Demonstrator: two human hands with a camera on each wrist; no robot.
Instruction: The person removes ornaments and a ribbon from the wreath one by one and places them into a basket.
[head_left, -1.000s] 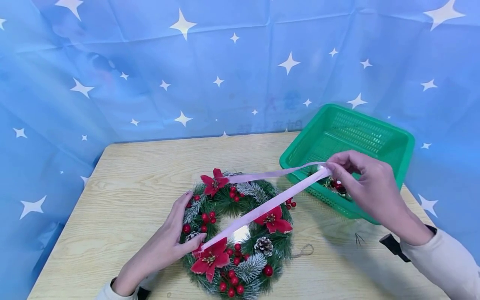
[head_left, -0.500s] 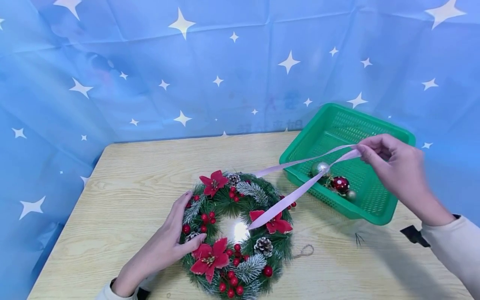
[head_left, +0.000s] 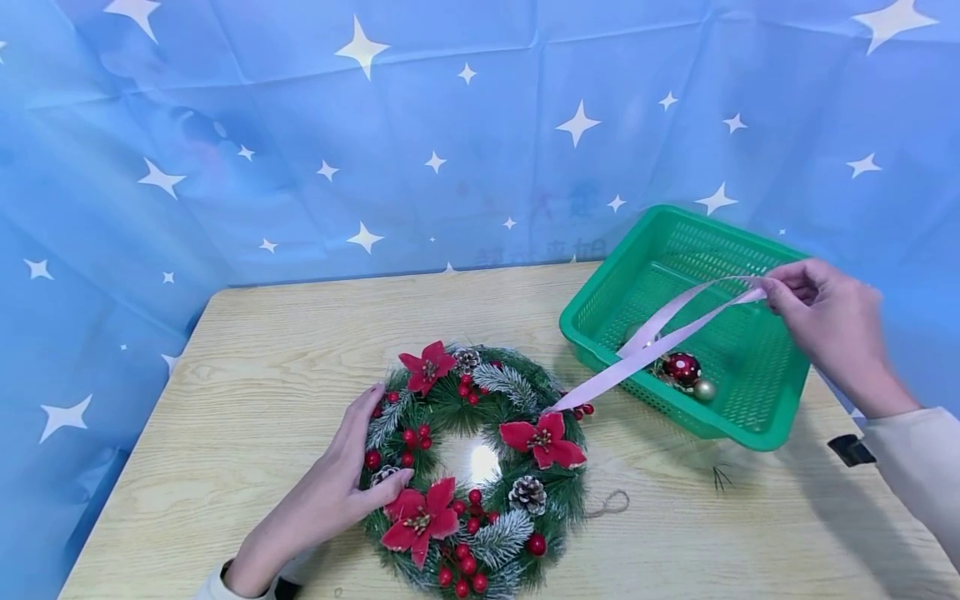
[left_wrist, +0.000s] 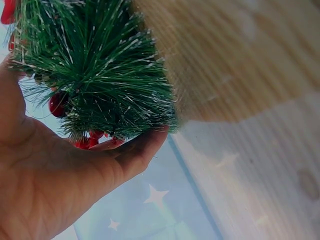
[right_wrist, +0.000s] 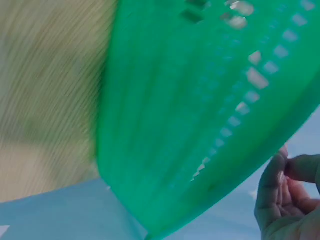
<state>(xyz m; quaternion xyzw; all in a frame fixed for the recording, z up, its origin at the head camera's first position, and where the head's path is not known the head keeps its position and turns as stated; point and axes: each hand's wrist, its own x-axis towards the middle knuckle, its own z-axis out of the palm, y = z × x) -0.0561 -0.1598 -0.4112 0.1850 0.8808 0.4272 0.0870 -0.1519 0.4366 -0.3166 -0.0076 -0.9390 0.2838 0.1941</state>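
Note:
A green pine wreath [head_left: 450, 392] with red poinsettia flowers, berries and pinecones lies on the table. My left hand [head_left: 347, 471] grips its left side, thumb over the top and fingers along the outer edge; in the left wrist view the hand [left_wrist: 75, 170] curves around the needles. Up over the right side of the green basket [head_left: 780, 417], my right hand [head_left: 836, 325] pinches a pale pink ribbon [head_left: 645, 358] between thumb and fingertips. The ribbon hangs in a loop across the basket, its lower end reaching the wreath's right side. The right wrist view shows the hand [right_wrist: 287, 200] beside the basket wall, ribbon hidden.
Inside the basket lie a dark red spotted ball [head_left: 681, 367], a small gold ball [head_left: 703, 389] and a partly covered silver one. A twine loop [head_left: 611, 502] sticks out from the wreath, and a loose pine sprig [head_left: 721, 477] lies nearby. A blue star-patterned curtain [head_left: 420, 133] stands behind the table.
My right hand has moved right and slightly up, pulling the ribbon off the wreath's middle toward the basket, which shows the balls inside. My left hand and the wreath have stayed in place.

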